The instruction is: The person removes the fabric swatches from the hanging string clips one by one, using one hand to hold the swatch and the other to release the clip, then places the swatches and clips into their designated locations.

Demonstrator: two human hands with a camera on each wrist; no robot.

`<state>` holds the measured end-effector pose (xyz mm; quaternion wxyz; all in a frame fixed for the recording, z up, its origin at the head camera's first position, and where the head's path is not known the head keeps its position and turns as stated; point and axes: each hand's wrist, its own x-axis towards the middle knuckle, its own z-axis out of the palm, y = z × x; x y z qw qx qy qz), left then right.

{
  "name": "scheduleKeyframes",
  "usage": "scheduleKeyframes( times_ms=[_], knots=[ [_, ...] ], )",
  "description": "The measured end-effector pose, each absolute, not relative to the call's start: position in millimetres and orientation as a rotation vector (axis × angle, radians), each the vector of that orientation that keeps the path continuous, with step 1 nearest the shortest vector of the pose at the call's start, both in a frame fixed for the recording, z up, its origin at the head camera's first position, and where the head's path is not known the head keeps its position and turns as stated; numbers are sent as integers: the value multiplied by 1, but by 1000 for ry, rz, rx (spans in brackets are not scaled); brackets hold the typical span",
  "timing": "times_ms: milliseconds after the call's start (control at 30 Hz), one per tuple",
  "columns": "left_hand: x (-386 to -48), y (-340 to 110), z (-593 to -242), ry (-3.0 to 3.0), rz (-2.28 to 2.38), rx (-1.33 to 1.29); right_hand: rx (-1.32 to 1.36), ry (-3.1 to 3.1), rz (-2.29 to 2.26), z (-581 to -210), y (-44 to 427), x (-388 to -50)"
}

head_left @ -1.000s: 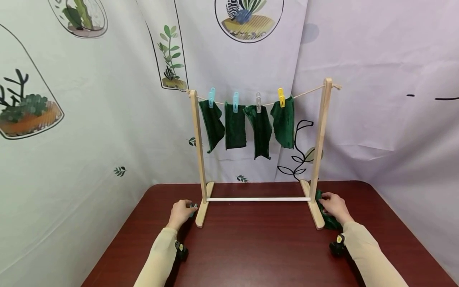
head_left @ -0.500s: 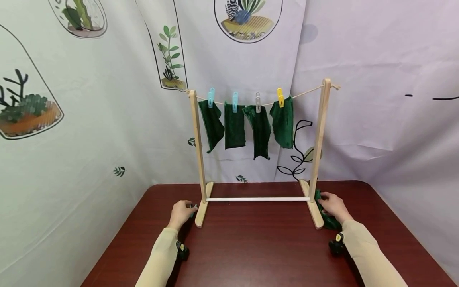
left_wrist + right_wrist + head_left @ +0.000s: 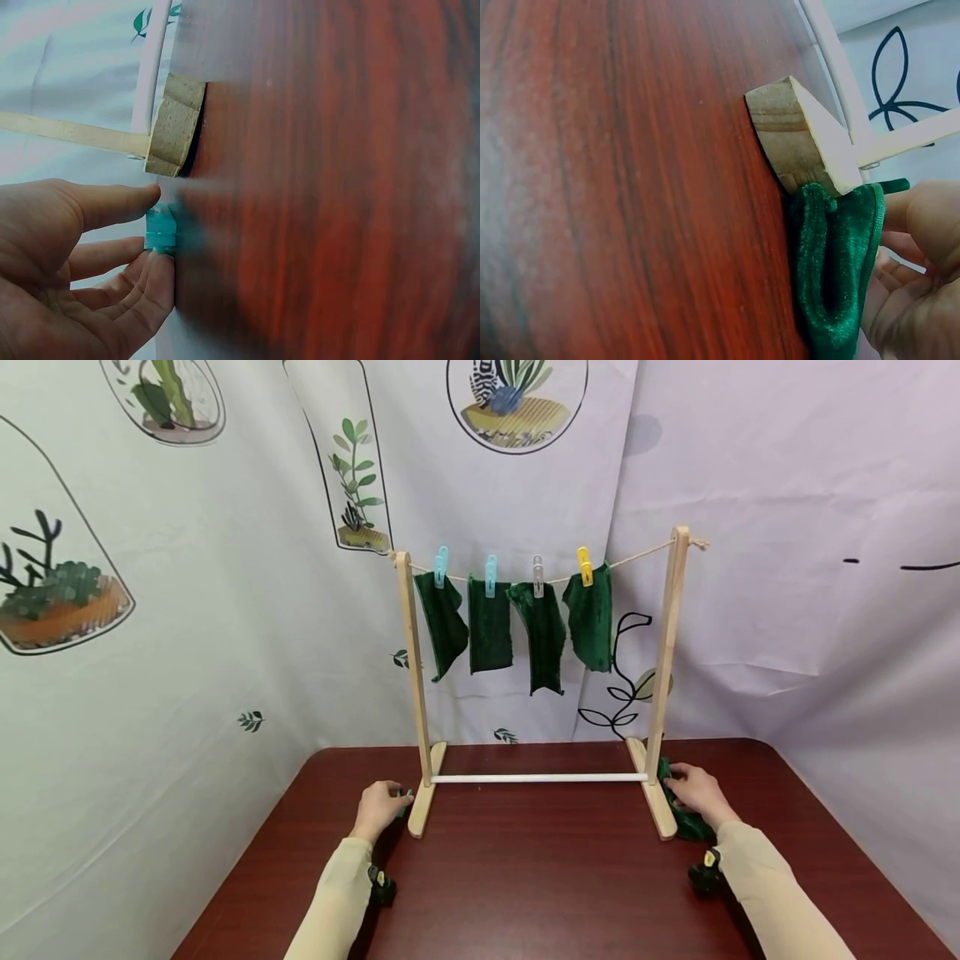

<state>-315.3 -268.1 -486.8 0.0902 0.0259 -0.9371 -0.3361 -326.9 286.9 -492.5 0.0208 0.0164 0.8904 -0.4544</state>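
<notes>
At the rack's left foot, my left hand (image 3: 378, 808) holds a light-blue clothespin (image 3: 160, 229) between thumb and fingertips, low over the table. My right hand (image 3: 699, 792) is beside the right foot and holds a folded green velvety cloth (image 3: 838, 277); its fingertips are partly hidden behind the fabric. The cloth lies against the table and touches the wooden foot (image 3: 791, 135). Between the hands stands a small wooden drying rack (image 3: 667, 652) with a string line (image 3: 641, 556). Several green cloths (image 3: 491, 631) hang from it under blue, clear and yellow clothespins (image 3: 585, 567).
The dark red-brown table (image 3: 540, 877) carries the rack, whose white crossbar (image 3: 540, 778) runs low between the feet. Behind it hangs a pale curtain (image 3: 787, 610) printed with plants. A dark wrist device (image 3: 382, 887) sits on the left sleeve, another (image 3: 705, 877) on the right.
The head view has shifted very slightly. Both hands, the clothespin and the cloths stay where they were.
</notes>
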Motion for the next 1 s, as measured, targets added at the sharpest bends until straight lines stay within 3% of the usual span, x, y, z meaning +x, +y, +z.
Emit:
scheduleKeyframes(
  times_ms=[567, 1000],
  knots=[
    [-310, -279, -480, -2794, -1014, 49, -39, 2777, -1492, -473, 300, -318],
    [-313, -279, -444, -2752, -1017, 25, -162, 2930, -1390, -442, 309, -312]
  ],
)
